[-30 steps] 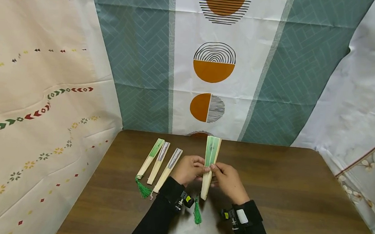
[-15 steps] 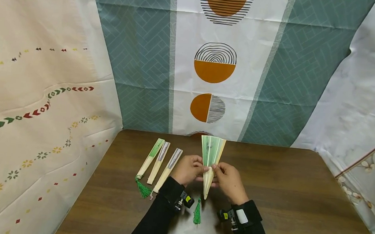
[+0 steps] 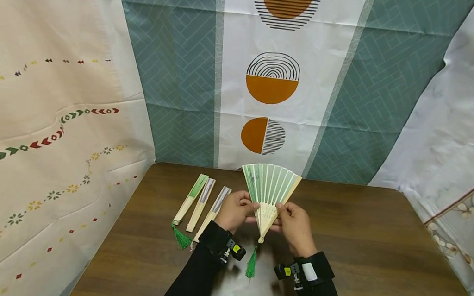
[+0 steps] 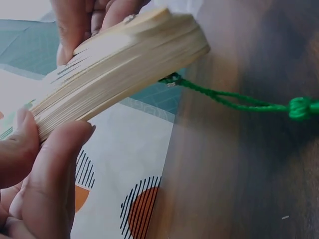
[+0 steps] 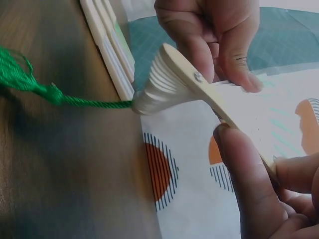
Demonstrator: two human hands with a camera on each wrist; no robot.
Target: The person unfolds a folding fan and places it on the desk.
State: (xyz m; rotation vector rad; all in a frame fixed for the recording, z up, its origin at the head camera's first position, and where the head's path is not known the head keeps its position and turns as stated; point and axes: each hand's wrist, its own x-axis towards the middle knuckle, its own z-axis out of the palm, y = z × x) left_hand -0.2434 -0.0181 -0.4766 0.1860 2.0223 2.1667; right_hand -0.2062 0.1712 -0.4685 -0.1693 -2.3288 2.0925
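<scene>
A green paper fan point(image 3: 270, 188) with pale bamboo ribs is held upright above the brown table point(image 3: 379, 252), spread partway. My left hand point(image 3: 236, 209) pinches its left outer ribs and my right hand point(image 3: 294, 223) pinches the right guard stick. A green tassel point(image 3: 251, 265) hangs from the pivot. In the left wrist view the stacked ribs point(image 4: 119, 64) sit between my thumb and fingers, with the green cord point(image 4: 239, 102) trailing right. In the right wrist view the pivot end point(image 5: 167, 84) fans out under my fingers.
Three folded fans point(image 3: 201, 205) lie side by side on the table left of my hands; one has a green tassel point(image 3: 180, 239). They show as pale sticks point(image 5: 107, 35) in the right wrist view. Patterned cloths hang behind and on both sides.
The fan has spread from nearly folded to a wide wedge. My hands moved slightly apart, the left guard swinging left and the right one swinging right.
</scene>
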